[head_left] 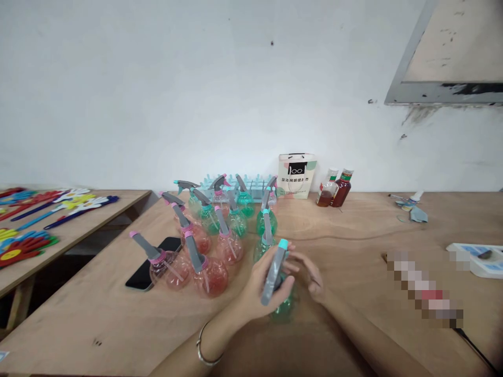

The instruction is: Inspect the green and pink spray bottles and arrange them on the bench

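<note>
My left hand [257, 285] is wrapped round a green spray bottle [283, 309] with a grey trigger head and teal nozzle [275, 269], standing on the wooden table [353, 251]. My right hand [310, 272] rests against the bottle's far side, fingers curled at the trigger head. A bracelet sits on my left wrist. Just behind stand several more spray bottles: pink ones [208, 272] to the left, green ones [267, 222] further back.
A black phone [151, 269] lies left of the pink bottles. At the wall stand a small paper bag [296, 175], two brown liquid bottles [340, 188] and a pale blue rack [255, 186]. Colourful hand clappers [35, 220] cover a side table at left. A white tray [477, 256] sits at right.
</note>
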### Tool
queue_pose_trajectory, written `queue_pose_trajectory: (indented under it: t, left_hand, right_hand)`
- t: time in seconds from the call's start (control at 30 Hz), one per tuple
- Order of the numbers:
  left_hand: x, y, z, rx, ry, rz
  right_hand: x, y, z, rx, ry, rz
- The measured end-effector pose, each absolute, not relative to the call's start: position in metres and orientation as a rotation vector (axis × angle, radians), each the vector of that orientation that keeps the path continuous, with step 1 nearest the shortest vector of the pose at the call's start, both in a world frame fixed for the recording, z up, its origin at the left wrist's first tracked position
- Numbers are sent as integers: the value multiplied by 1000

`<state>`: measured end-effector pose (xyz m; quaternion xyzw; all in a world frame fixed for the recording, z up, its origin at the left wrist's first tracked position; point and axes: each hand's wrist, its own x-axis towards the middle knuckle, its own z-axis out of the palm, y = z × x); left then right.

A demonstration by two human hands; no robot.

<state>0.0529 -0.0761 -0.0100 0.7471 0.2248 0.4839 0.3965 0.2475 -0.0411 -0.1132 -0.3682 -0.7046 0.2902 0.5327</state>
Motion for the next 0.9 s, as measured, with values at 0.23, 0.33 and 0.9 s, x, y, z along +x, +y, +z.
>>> queue_pose_trajectory:
  t: [0.23,0.33,0.9]
  left_hand:
    - [16,-89,-9,1749,640,988]
    - [2,-94,-11,1620,553,990]
    - [10,-70,16,1286,510,1154]
  right_hand:
    - [201,12,-76,-882,-1615,483]
    - [180,31,-65,-796,-1688,508]
    - [227,47,-87,-1001,-1644,782]
